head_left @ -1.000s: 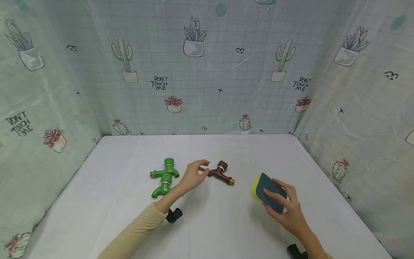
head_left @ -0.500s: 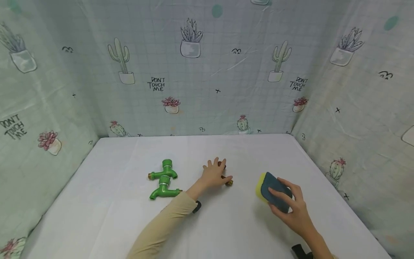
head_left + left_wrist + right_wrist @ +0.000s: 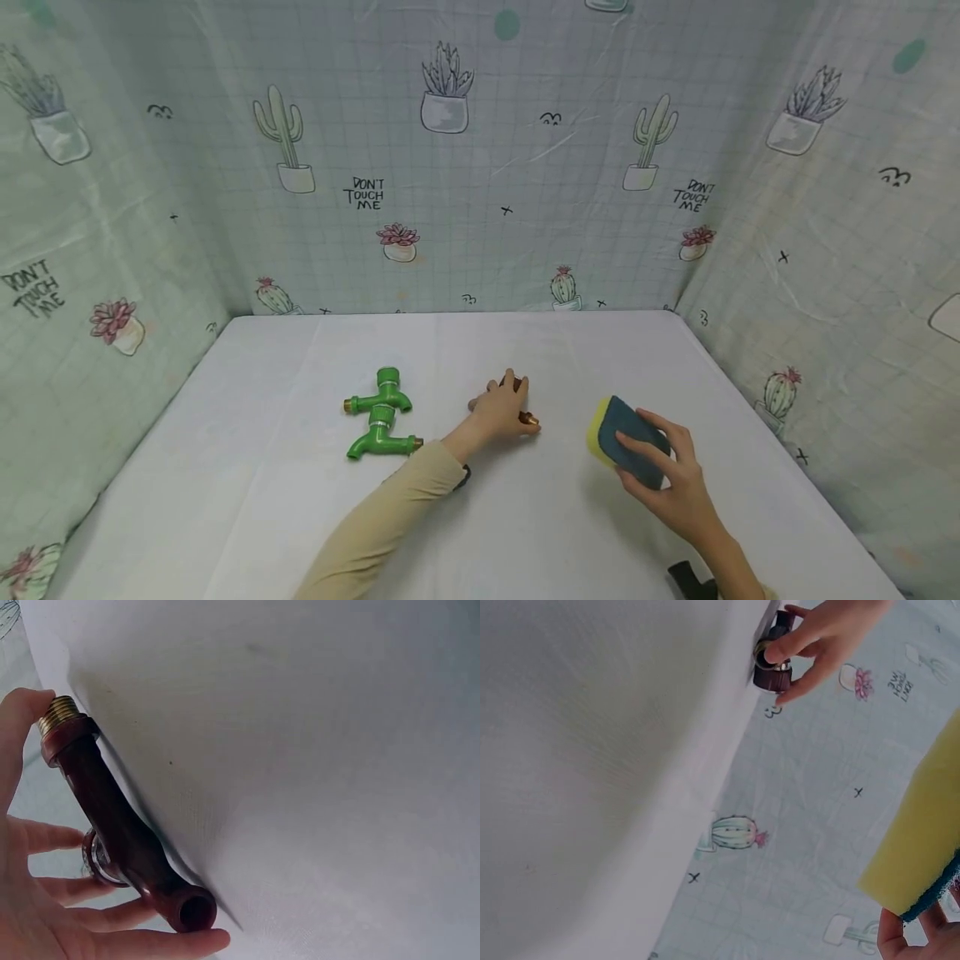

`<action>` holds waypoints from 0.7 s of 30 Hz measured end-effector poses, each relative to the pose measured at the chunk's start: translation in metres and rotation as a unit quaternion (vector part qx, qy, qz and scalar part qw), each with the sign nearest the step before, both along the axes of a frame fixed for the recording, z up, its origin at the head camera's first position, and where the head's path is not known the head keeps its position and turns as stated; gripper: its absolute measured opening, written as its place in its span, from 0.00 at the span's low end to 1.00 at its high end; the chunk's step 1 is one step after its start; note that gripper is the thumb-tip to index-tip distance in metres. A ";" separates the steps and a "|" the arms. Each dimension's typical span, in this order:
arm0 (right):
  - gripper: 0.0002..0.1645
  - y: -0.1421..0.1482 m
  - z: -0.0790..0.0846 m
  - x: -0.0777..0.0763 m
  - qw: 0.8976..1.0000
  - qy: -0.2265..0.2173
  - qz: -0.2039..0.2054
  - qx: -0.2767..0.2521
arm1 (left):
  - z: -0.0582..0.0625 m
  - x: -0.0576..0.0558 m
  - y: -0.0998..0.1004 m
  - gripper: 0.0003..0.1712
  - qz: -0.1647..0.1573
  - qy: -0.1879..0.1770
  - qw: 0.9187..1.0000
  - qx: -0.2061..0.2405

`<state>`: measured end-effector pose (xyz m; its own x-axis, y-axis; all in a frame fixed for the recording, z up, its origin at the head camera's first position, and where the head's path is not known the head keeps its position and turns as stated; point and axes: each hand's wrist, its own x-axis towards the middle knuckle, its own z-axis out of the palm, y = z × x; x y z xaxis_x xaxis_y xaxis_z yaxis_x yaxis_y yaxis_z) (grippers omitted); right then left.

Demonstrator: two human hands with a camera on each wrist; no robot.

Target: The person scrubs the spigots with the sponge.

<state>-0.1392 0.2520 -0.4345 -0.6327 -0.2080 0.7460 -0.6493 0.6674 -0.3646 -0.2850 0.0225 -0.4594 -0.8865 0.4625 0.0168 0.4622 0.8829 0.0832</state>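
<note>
My left hand (image 3: 498,408) is over a dark brown tap (image 3: 120,825) in the middle of the table. In the left wrist view its thumb presses the brass threaded end, and the fingers reach along the body to the spout. From the head view, the hand covers most of this tap. On the right, my right hand (image 3: 678,483) grips a sponge (image 3: 633,442) between thumb and fingers, raised above the table. The sponge's yellow foam (image 3: 919,832) faces left and its dark blue scouring side faces up toward the head camera.
Left of the left forearm lie two green taps, one farther back (image 3: 382,402) and one nearer (image 3: 382,442), close together. The white table (image 3: 247,500) is bordered by hanging cloth (image 3: 480,167) with cactus prints at the back and sides.
My left hand has moved right and come down over the brown tap, its fingers closing in around it. The right hand keeps the sponge in nearly the same place.
</note>
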 end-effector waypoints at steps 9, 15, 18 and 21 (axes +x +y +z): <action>0.32 -0.003 -0.001 -0.006 1.000 0.007 0.005 0.005 | 0.013 0.003 -0.018 0.39 -0.037 -0.052 0.985 0.161; 0.29 -0.004 -0.002 -0.010 1.000 0.009 0.011 0.010 | 0.026 0.008 -0.033 0.42 -0.032 -0.114 0.942 0.312; 0.24 -0.005 -0.001 -0.013 1.000 0.015 0.019 0.016 | 0.032 0.011 -0.039 0.40 -0.039 -0.127 0.923 0.361; 0.21 -0.009 0.001 -0.017 0.999 0.026 0.029 0.022 | 0.039 0.015 -0.045 0.35 -0.052 -0.193 0.880 0.430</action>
